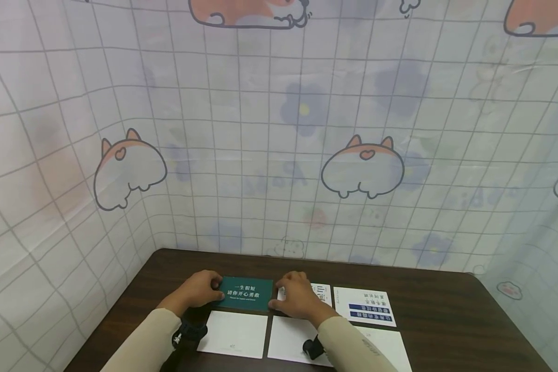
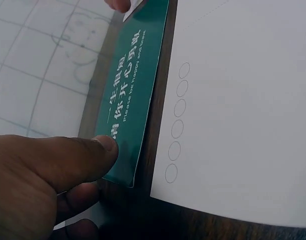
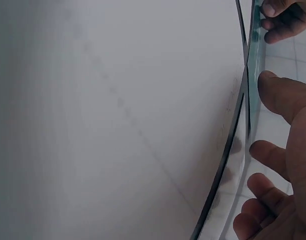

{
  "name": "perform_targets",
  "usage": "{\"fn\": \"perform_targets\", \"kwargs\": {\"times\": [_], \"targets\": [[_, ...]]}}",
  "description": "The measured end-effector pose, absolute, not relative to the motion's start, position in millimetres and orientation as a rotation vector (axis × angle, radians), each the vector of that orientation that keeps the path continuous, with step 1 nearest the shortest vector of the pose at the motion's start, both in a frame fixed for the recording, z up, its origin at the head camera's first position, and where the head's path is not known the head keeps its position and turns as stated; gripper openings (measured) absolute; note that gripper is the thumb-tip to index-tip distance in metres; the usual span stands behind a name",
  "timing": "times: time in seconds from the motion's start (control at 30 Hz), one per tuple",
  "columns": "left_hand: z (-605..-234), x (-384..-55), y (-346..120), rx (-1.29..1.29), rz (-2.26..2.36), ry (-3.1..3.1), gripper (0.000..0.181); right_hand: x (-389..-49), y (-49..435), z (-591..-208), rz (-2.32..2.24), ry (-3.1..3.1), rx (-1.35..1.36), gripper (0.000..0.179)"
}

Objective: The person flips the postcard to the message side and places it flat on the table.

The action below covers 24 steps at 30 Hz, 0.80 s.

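A dark green postcard point(image 1: 245, 293) with white lettering lies between the two hands at the back left of the table. My left hand point(image 1: 200, 290) pinches its left end. In the left wrist view the thumb point(image 2: 105, 147) lies over the green face, with the fingers curled at the edge. My right hand point(image 1: 299, 295) is at the card's other end, thumb tip at the edge and fingers loosely bent. It partly hides a white card with dark printing point(image 1: 323, 293). In the right wrist view, thumb and fingers of the right hand point(image 3: 288, 145) stand apart.
Right of the hands lies a white card with blue text bars point(image 1: 365, 306). A front row holds blank white cards, at left point(image 1: 234, 333), middle point(image 1: 288, 336) and right point(image 1: 390, 346), the last partly under the right forearm. Behind the brown table point(image 1: 451, 310) hangs a patterned curtain point(image 1: 269, 155).
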State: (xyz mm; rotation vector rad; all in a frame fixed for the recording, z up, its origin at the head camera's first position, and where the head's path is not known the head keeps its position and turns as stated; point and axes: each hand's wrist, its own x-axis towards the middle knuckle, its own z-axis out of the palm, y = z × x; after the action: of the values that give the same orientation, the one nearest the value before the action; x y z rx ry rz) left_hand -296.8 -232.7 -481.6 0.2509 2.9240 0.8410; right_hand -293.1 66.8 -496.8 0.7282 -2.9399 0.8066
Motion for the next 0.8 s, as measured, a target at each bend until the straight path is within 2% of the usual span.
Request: {"fn": "perform_targets", "kwargs": {"times": [0.47,0.8], "targets": [[-478.4,-299.5,-227.0,0.244,0.672,2.967,0.045,-293.2,57.1,-495.9,0.654,-2.95,0.735,0.052],[-479.7,-299.7,-225.6,0.193,0.723,2.938,0.045,-292.6,54.0,-495.2,0.683,-2.958,0.752,0.051]]}}
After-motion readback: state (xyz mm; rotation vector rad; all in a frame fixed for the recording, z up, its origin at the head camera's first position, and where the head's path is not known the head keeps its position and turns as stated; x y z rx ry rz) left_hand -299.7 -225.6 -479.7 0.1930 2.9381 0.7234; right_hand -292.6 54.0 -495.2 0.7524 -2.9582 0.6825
